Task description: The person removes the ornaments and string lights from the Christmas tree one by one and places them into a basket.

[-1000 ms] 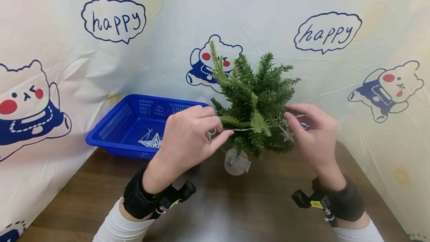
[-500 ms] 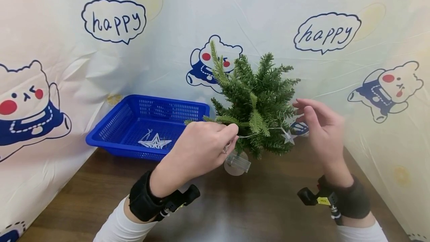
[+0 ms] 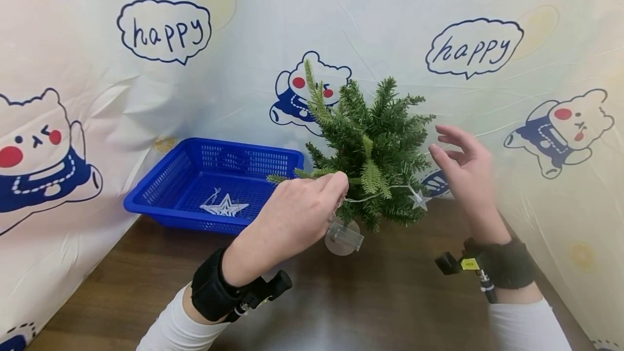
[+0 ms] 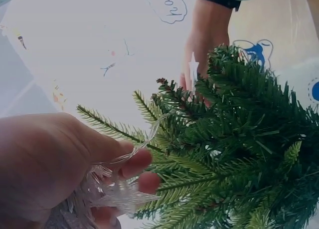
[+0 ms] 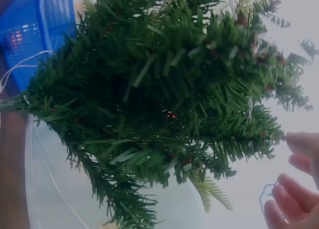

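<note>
My left hand (image 3: 294,213) pinches the wire of a string of lights, with a bundle of clear star lights (image 4: 122,196) gathered in its fingers in the left wrist view. From there the thin wire (image 3: 363,199) crosses the front of a small green Christmas tree (image 3: 365,145). One clear star light (image 3: 419,199) hangs at the tree's lower right. Beside the tree's right branches my right hand (image 3: 468,175) is raised, its fingers loosely bent and holding nothing. In the right wrist view its fingertips are close to a branch tip; whether they touch, I cannot tell.
Left of the tree stands a blue plastic basket (image 3: 163,207) with a white star ornament (image 3: 225,206) inside. A clear battery box (image 3: 347,235) sits by the tree's round base (image 3: 336,247). Printed cloth (image 3: 253,26) hangs behind the brown table (image 3: 341,307).
My left hand has moved right across the tree's front with the string of lights. My right hand has drawn away from the tree's right side and risen. The star light hangs free.
</note>
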`<act>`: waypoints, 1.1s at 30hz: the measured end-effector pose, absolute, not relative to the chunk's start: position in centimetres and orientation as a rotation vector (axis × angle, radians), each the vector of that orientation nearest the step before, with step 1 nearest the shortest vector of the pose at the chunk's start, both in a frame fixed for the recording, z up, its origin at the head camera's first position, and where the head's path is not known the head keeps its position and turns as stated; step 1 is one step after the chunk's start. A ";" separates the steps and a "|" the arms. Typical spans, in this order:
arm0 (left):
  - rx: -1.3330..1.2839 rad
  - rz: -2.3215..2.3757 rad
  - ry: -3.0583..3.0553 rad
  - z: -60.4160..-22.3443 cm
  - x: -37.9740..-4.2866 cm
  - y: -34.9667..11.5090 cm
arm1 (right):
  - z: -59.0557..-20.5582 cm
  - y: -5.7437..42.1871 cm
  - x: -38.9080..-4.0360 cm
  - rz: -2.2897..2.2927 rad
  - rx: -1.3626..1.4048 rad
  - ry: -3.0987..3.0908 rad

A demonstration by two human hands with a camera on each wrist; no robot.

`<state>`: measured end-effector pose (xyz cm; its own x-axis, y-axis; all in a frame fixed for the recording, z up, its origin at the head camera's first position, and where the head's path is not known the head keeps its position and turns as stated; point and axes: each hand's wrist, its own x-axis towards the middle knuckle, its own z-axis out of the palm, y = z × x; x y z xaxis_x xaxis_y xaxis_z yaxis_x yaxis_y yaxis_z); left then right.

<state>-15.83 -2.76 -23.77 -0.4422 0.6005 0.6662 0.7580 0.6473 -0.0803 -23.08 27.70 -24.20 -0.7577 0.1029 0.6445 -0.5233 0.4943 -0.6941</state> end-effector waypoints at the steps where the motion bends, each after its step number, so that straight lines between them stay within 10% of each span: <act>1: -1.045 -0.310 -2.206 -23.8 -15.8 -2.7 | -24.1 27.6 -23.3 1.280 0.364 -2.119; 33: -0.874 -0.298 -2.217 -24.0 -16.1 -3.1 | -25.1 26.8 -23.5 1.413 0.455 -1.901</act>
<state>-16.05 -3.11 -23.98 -0.5082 0.5004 0.7009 0.6679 0.7428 -0.0460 -23.50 26.84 -25.10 -0.6835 0.1308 0.7182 -0.6499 0.3389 -0.6803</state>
